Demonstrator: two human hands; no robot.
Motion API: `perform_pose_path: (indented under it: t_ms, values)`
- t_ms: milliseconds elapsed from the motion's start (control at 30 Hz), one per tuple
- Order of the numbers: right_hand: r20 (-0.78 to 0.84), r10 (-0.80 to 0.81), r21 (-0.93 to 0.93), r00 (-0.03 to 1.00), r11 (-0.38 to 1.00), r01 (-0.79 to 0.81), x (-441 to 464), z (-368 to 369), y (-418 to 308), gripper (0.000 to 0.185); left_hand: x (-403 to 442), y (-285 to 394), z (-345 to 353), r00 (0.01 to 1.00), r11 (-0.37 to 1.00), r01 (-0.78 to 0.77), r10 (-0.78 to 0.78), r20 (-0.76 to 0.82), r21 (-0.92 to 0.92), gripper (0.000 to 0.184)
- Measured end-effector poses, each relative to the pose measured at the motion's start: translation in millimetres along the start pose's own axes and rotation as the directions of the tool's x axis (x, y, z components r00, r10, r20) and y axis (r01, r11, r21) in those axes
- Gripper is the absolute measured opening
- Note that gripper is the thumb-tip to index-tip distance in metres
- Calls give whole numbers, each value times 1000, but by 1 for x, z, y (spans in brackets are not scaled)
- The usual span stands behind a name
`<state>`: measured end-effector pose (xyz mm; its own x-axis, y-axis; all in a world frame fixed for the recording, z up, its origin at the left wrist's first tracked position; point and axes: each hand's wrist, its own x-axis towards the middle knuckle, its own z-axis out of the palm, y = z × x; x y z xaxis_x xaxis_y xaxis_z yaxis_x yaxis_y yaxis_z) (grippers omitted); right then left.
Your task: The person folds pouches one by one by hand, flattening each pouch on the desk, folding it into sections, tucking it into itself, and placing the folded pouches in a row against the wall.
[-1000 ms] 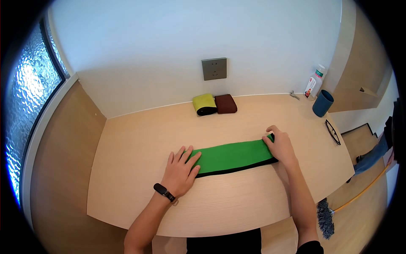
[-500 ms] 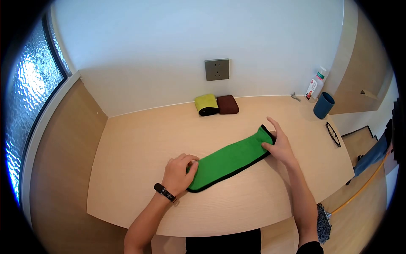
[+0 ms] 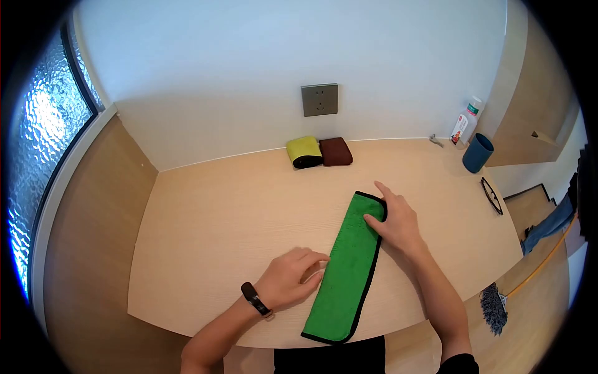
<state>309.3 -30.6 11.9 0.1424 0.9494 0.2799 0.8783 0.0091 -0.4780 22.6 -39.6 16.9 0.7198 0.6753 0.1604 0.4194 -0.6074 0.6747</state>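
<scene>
A long folded green cloth [image 3: 346,268] with black edging lies slanted on the table, its lower end by the front edge. My right hand [image 3: 398,225] is at its upper right edge, thumb on top of the fabric and index finger stretched out past the corner. The other fingers of that hand are mostly hidden. At the cloth's left edge is my left hand [image 3: 289,278], thumb and fingers apart, the fingertips touching or just beside the fabric. It wears a black wristband [image 3: 255,299].
A yellow-green folded cloth [image 3: 303,151] and a dark brown one [image 3: 336,152] sit by the wall. On the right of the table [image 3: 205,230] are a bottle [image 3: 464,123], a blue cup [image 3: 478,153] and glasses [image 3: 491,196]. Beyond, a person holds a mop [image 3: 494,308].
The green cloth has turned steeper, its lower end swinging right and toward me. My left hand has moved right; my right hand has shifted slightly left. The mop on the floor has moved.
</scene>
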Motion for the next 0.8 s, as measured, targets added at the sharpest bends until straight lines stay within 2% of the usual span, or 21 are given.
perform_pose_path:
  t_ms: [33,100,167,200,267,300,367,500,567,600,667,700,767,800]
  values:
    - [-35,23,-17,999,1000,-23,-1,2,4,57,1,-4,3,1000,1000,1,-1,0,0,33]
    - [-71,45,-34,996,998,-47,0,9,15,56,3,-18,13,953,931,-265,292,-78,252,38]
    - [-95,-56,106,994,992,66,3,19,28,49,2,-22,18,955,927,-264,290,-63,265,39]
    - [-95,-56,107,994,992,66,4,20,28,49,2,-23,19,957,924,-264,287,-47,277,40]
    - [-104,-76,162,992,982,93,4,22,26,33,3,-24,18,954,921,-271,295,-47,280,40]
    - [-103,-75,163,992,982,91,4,22,25,33,3,-24,18,952,919,-276,301,-47,282,39]
    - [-18,-41,247,999,968,44,5,19,22,29,4,-27,17,952,920,-279,302,-46,277,39]
    - [74,-7,388,997,921,-22,5,18,19,28,4,-27,17,958,925,-270,286,-24,268,42]
    - [-111,-116,522,987,838,157,3,24,18,40,5,-26,17,952,913,-286,304,-19,291,43]
    - [-111,-115,522,987,838,156,2,20,14,40,5,-26,18,947,900,-302,322,-13,315,44]
    - [41,-17,597,999,802,-10,0,8,4,47,5,-29,19,950,900,-302,313,17,315,45]
    - [42,-17,598,999,802,-11,0,9,5,47,5,-30,20,951,899,-303,305,46,315,46]
    - [51,-128,438,991,894,92,1,13,11,48,5,-30,20,951,898,-305,308,43,316,46]
    - [51,-127,438,991,894,92,1,13,10,48,5,-30,20,949,897,-307,311,40,318,45]
